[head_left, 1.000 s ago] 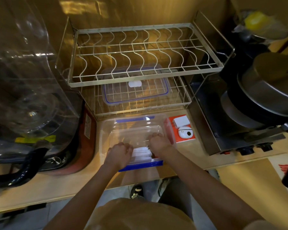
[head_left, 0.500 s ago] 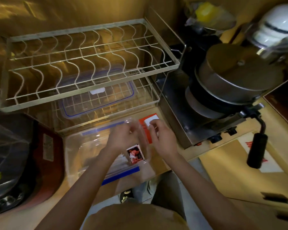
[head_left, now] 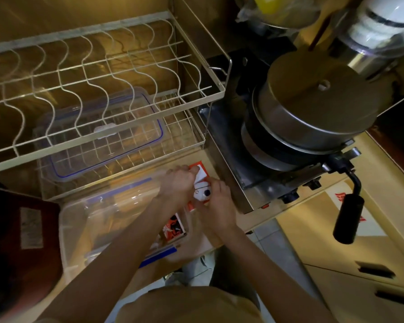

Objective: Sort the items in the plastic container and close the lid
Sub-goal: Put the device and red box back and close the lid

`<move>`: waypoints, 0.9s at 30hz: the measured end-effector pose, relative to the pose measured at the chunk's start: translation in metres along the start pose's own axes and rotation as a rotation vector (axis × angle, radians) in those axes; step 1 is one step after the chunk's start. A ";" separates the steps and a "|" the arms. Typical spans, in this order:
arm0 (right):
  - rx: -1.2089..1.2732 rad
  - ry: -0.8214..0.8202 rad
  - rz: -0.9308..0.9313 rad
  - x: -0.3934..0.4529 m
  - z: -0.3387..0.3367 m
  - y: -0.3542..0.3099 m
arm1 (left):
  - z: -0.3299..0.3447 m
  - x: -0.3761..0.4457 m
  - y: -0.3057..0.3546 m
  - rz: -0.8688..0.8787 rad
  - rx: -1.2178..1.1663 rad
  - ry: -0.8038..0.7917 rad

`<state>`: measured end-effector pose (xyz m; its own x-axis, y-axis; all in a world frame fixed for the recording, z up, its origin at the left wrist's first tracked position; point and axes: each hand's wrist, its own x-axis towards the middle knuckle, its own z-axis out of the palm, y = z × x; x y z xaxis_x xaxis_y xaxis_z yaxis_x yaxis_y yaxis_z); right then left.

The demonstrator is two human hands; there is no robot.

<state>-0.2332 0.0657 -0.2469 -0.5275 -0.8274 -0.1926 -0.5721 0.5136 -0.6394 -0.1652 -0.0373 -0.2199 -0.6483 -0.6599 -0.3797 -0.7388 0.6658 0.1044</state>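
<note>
The clear plastic container (head_left: 98, 220) with blue clips stands open on the counter edge. A small red picture card (head_left: 174, 227) lies against its right wall. Just right of the container an orange card (head_left: 197, 164) carries a white block (head_left: 203, 175) and a white round case (head_left: 201, 192). My left hand (head_left: 177, 184) reaches across the container's right rim, fingers curled on the white block. My right hand (head_left: 217, 206) closes on the round case from the near side. The container's clear lid (head_left: 98, 136) with a blue seal lies in the lower wire rack.
A two-tier wire dish rack (head_left: 107, 73) stands behind the container. To the right is a steel appliance with a round metal lid (head_left: 317, 101) and a black handle (head_left: 345, 220). A dark red object (head_left: 26, 231) sits left of the container. Cardboard boxes (head_left: 350, 252) lie lower right.
Both hands left the container's inside and moved right onto the orange card's items. The picture card held by my left hand now lies in the container. The view swung right.
</note>
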 end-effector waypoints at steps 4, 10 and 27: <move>-0.058 0.003 -0.029 0.001 0.003 0.002 | 0.005 0.001 -0.006 0.022 -0.128 0.045; -0.095 -0.076 -0.015 0.008 -0.005 0.000 | -0.008 -0.003 -0.019 -0.011 -0.428 0.112; 0.054 -0.221 -0.244 -0.002 -0.005 -0.069 | 0.038 -0.082 -0.087 -0.451 -0.824 0.105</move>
<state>-0.1955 0.0331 -0.1983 -0.2268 -0.9568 -0.1821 -0.6275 0.2865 -0.7240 -0.0408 -0.0275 -0.2327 -0.2535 -0.8497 -0.4623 -0.7950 -0.0893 0.6000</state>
